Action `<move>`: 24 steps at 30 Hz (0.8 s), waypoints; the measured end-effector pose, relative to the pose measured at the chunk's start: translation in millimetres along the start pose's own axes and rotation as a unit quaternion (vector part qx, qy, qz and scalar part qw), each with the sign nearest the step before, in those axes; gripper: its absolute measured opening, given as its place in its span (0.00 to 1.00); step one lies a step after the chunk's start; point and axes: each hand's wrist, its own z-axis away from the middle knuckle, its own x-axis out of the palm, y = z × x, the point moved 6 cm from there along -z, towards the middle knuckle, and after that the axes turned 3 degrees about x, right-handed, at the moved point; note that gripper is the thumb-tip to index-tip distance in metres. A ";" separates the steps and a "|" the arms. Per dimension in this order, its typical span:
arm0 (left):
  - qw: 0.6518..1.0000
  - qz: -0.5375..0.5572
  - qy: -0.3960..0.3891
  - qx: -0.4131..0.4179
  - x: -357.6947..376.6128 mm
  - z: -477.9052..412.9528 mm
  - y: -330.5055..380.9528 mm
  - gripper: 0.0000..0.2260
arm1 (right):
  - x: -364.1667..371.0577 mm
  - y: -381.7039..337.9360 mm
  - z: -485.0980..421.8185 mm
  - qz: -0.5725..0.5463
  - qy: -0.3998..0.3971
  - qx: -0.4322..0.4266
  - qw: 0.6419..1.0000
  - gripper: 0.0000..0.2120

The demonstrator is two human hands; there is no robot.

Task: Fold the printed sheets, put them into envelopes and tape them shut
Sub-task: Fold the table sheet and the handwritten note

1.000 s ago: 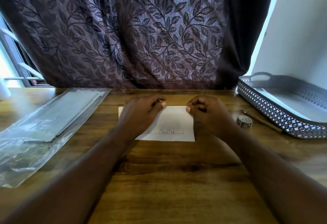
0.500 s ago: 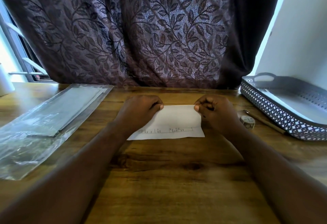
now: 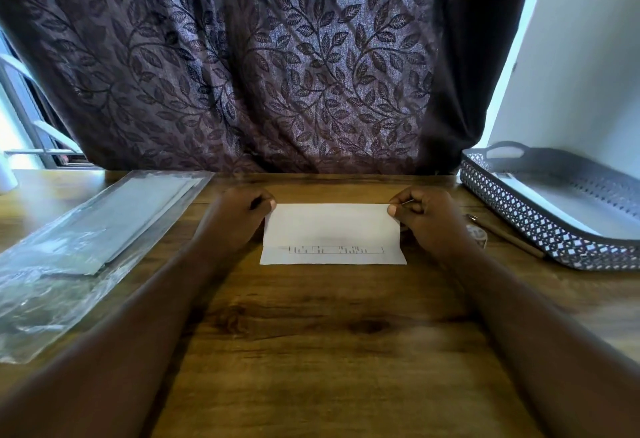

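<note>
Item: my left hand (image 3: 239,219) and right hand (image 3: 427,219) had slid apart along the folded sheet (image 3: 332,230) — each curled, pinching a far corner. Folding under way. Envelopes (image 3: 86,230) left of sheet, tape (image 3: 479,235) right of it — both untouched.

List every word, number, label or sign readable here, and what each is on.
Nothing readable.
The folded white paper sheet carries a boxed row of dark print near its front edge, too small and blurred to read.
No lettering shows on the clear plastic packet or grey perforated plastic tray.
</note>
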 end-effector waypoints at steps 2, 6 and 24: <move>1.000 0.009 0.000 -0.012 -0.7 1.3 -1.6 0.07 | 1.0 2.8 -0.6 -0.001 0.000 0.012 1.000 0.02; 0.999 0.025 0.010 -0.021 -0.8 1.8 2.0 0.07 | 2.3 3.1 0.9 -0.001 -0.002 0.020 1.000 0.01; 0.826 0.528 -0.073 -0.185 23.0 12.7 2.1 0.14 | 7.2 2.7 7.1 -0.276 -0.031 0.104 0.955 0.13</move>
